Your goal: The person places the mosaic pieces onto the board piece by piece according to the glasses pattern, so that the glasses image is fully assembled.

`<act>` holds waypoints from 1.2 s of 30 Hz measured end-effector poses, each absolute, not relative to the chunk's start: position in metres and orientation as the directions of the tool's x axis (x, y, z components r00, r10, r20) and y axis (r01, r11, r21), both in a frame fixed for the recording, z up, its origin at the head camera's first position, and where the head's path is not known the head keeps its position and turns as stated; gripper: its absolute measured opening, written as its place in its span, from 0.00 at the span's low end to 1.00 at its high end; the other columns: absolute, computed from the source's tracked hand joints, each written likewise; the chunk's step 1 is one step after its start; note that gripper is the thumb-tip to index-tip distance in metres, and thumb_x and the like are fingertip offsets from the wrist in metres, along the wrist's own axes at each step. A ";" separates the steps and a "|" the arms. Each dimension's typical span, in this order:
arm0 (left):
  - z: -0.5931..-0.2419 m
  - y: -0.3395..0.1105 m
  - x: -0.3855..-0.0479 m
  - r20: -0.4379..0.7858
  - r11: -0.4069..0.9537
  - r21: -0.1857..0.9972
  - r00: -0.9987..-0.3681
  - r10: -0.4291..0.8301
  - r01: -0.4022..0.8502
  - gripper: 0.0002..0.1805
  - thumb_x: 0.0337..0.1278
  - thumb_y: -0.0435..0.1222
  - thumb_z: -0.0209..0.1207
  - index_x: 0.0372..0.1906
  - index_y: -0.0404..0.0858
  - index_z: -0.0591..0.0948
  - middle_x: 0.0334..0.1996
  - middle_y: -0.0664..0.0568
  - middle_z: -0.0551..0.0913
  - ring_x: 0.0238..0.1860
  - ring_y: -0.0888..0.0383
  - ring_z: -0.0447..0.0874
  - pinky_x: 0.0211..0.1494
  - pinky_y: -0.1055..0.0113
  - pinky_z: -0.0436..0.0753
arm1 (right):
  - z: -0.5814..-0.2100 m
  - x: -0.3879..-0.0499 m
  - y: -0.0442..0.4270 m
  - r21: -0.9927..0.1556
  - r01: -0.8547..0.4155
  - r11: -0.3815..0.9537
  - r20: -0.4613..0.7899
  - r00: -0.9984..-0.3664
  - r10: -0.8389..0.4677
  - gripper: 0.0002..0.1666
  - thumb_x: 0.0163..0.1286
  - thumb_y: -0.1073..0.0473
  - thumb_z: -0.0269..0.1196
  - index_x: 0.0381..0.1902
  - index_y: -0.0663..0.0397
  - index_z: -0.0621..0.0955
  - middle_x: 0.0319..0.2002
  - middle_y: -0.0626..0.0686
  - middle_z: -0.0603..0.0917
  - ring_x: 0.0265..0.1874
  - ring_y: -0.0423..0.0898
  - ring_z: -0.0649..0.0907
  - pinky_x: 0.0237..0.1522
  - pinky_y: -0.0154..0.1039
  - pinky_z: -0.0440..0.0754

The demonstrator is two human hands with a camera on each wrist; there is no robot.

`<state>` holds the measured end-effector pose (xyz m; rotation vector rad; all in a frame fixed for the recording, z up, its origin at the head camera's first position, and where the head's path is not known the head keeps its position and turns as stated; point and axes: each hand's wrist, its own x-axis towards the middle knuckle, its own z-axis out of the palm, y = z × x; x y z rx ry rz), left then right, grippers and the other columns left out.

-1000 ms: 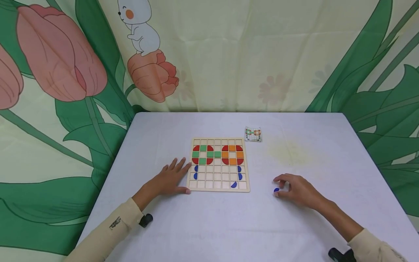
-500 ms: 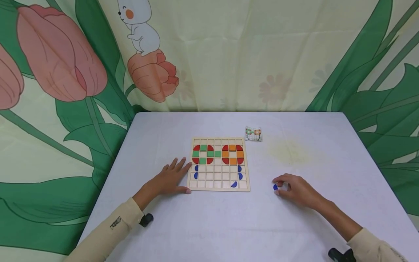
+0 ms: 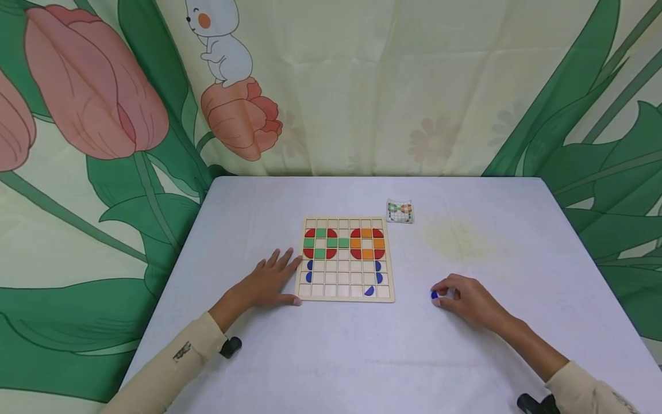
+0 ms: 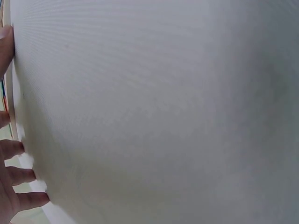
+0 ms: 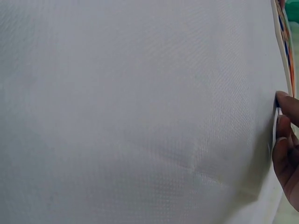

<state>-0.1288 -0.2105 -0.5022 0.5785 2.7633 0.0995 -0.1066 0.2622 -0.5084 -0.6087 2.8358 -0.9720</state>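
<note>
A square wooden grid board lies on the white table in the head view. Red, green and orange tiles fill cells in its upper half; blue half-round tiles sit lower at both sides. One more blue half-round tile lies slanted near the bottom right. My left hand rests spread on the cloth, thumb and forefinger touching the board's left edge. To the right of the board, my right hand pinches a small blue half-round tile between thumb and forefinger, low over the cloth. Both wrist views show mostly cloth.
A small printed pattern card lies at the board's upper right corner. White cloth covers the table, with a faint yellowish stain on the right. Behind the table's far edge hangs a flower-printed backdrop.
The blue half-round tile has turned a little between my right thumb and forefinger and shows more of its face. My left hand and the board have stayed put.
</note>
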 end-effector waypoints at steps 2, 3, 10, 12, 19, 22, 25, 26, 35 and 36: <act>-0.502 -0.210 -0.129 -0.288 0.915 0.132 -0.868 0.404 0.382 0.58 0.51 0.69 0.62 0.81 0.48 0.52 0.81 0.42 0.47 0.80 0.33 0.44 0.72 0.32 0.60 | -0.509 -0.106 0.263 -0.615 -0.343 0.710 0.045 -0.914 -0.403 0.12 0.59 0.63 0.74 0.42 0.50 0.87 0.33 0.40 0.82 0.25 0.32 0.72 0.28 0.31 0.74; -0.501 -0.210 -0.128 -0.286 0.914 0.131 -0.868 0.405 0.383 0.58 0.51 0.69 0.62 0.81 0.48 0.52 0.81 0.42 0.47 0.80 0.33 0.44 0.72 0.32 0.60 | -0.509 -0.106 0.262 -0.623 -0.343 0.703 0.042 -0.912 -0.408 0.12 0.60 0.63 0.73 0.42 0.50 0.87 0.33 0.40 0.83 0.25 0.32 0.72 0.28 0.31 0.74; -0.502 -0.211 -0.128 -0.278 0.911 0.131 -0.868 0.412 0.390 0.58 0.51 0.69 0.62 0.81 0.47 0.53 0.81 0.42 0.48 0.79 0.33 0.45 0.71 0.32 0.61 | -0.512 -0.106 0.261 -0.693 -0.322 0.645 0.008 -0.899 -0.439 0.09 0.62 0.65 0.71 0.39 0.49 0.86 0.34 0.43 0.84 0.19 0.33 0.72 0.22 0.31 0.74; -0.502 -0.211 -0.128 -0.278 0.911 0.132 -0.868 0.411 0.390 0.58 0.51 0.69 0.62 0.81 0.47 0.53 0.81 0.42 0.48 0.79 0.33 0.45 0.71 0.32 0.61 | -0.512 -0.107 0.260 -0.696 -0.321 0.642 0.003 -0.896 -0.445 0.08 0.63 0.64 0.71 0.39 0.48 0.86 0.34 0.42 0.83 0.19 0.33 0.72 0.22 0.31 0.74; -0.499 -0.210 -0.127 -0.289 0.914 0.144 -0.867 0.405 0.379 0.58 0.51 0.68 0.62 0.81 0.47 0.52 0.81 0.42 0.47 0.80 0.33 0.43 0.72 0.32 0.59 | -0.507 -0.111 0.253 -0.705 -0.286 0.649 -0.080 -0.877 -0.473 0.10 0.65 0.63 0.70 0.43 0.46 0.85 0.40 0.44 0.84 0.22 0.35 0.75 0.25 0.31 0.78; -0.499 -0.210 -0.128 -0.296 0.916 0.143 -0.867 0.402 0.376 0.58 0.51 0.68 0.62 0.81 0.47 0.52 0.82 0.42 0.46 0.80 0.33 0.43 0.72 0.32 0.59 | -0.502 -0.116 0.247 -0.705 -0.274 0.654 -0.123 -0.861 -0.494 0.11 0.67 0.63 0.68 0.47 0.48 0.84 0.43 0.47 0.85 0.21 0.37 0.76 0.25 0.31 0.78; -0.499 -0.210 -0.129 -0.302 0.917 0.139 -0.865 0.400 0.375 0.59 0.51 0.68 0.62 0.81 0.47 0.51 0.82 0.43 0.45 0.80 0.33 0.42 0.73 0.32 0.59 | -0.499 -0.121 0.240 -0.696 -0.273 0.664 -0.150 -0.849 -0.507 0.12 0.68 0.63 0.67 0.49 0.49 0.84 0.42 0.47 0.84 0.22 0.37 0.76 0.26 0.31 0.78; -0.499 -0.210 -0.129 -0.300 0.916 0.140 -0.866 0.400 0.375 0.58 0.51 0.68 0.62 0.81 0.47 0.51 0.82 0.42 0.46 0.80 0.33 0.43 0.72 0.32 0.59 | -0.498 -0.124 0.237 -0.693 -0.279 0.665 -0.155 -0.843 -0.515 0.12 0.69 0.62 0.66 0.50 0.49 0.83 0.41 0.46 0.84 0.23 0.37 0.76 0.27 0.31 0.78; -0.501 -0.210 -0.130 -0.311 0.919 0.137 -0.865 0.394 0.370 0.59 0.51 0.69 0.62 0.81 0.49 0.51 0.82 0.44 0.45 0.80 0.34 0.41 0.73 0.32 0.58 | -0.492 -0.142 0.202 -0.708 -0.353 0.612 -0.159 -0.764 -0.625 0.12 0.69 0.61 0.66 0.51 0.50 0.85 0.35 0.42 0.82 0.30 0.38 0.76 0.31 0.28 0.75; -0.501 -0.210 -0.130 -0.310 0.918 0.138 -0.864 0.396 0.371 0.59 0.51 0.69 0.62 0.81 0.48 0.51 0.82 0.43 0.45 0.80 0.34 0.42 0.73 0.32 0.58 | -0.491 -0.145 0.198 -0.717 -0.357 0.599 -0.162 -0.750 -0.641 0.12 0.69 0.60 0.67 0.50 0.50 0.85 0.35 0.42 0.82 0.30 0.38 0.76 0.31 0.28 0.75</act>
